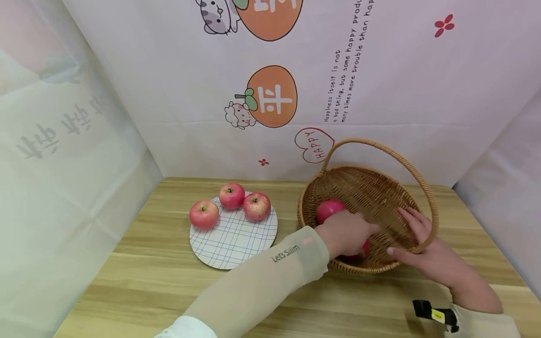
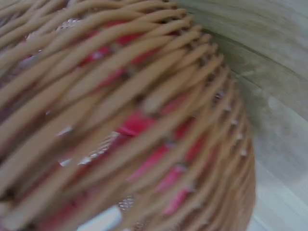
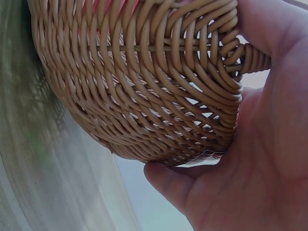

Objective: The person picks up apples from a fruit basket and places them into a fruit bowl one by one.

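Note:
A brown wicker basket with a tall arched handle stands tilted at the right of the table. My left hand reaches into it over the near left rim, its fingers curled down over a round red fruit mostly hidden beneath them. Another smooth red fruit lies just behind that hand. My right hand grips the basket's right rim by the foot of the handle, thumb and fingers on either side. Patches of red show through the blurred weave in the left wrist view.
Left of the basket lies a round white plate with a blue grid. Around its back edge sit three red-yellow apples. A printed cloth hangs behind the wooden table, with more cloth at both sides.

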